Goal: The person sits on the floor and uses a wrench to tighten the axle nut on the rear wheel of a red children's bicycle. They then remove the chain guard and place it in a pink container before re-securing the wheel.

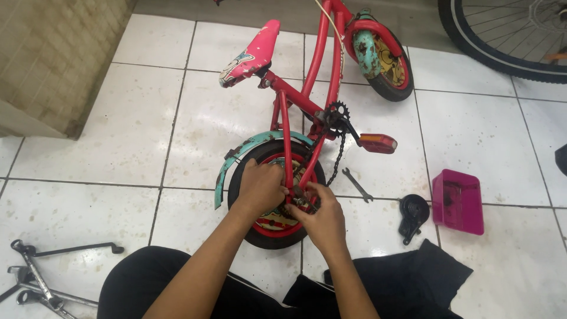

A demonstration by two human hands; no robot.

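Both hands meet at the hub of the rear wheel (263,233) of a small red children's bicycle (322,65) that lies on its side on the white tiled floor (130,130). The left hand (260,188) is closed over the tyre and spokes beside the frame stay, bracing the wheel. The right hand (322,215) is pinched shut around something small and dark at the axle; whether it is a nut or a small tool, I cannot tell, since the fingers cover it.

For this kind of axle work, my judgement is that a steady brace counts most: the left hand should keep the wheel from turning while the right one works the fitting squarely, so the thread does not cross. The slack chain (338,162) hangs loose from the chainring (336,111) just above the hands, and it looks wise to keep fingers clear of it and of the teeth.

Further out, a turquoise mudguard (236,159) curves over the tyre, and the pink saddle (251,53) points up and left. An open-ended spanner (357,185) lies on the floor just right of the wheel, with a black plastic part (411,215) and a pink tray (458,201) beyond it. More metal tools (35,277) lie well apart at the lower left. A larger bicycle wheel (508,41) shows at the top right.
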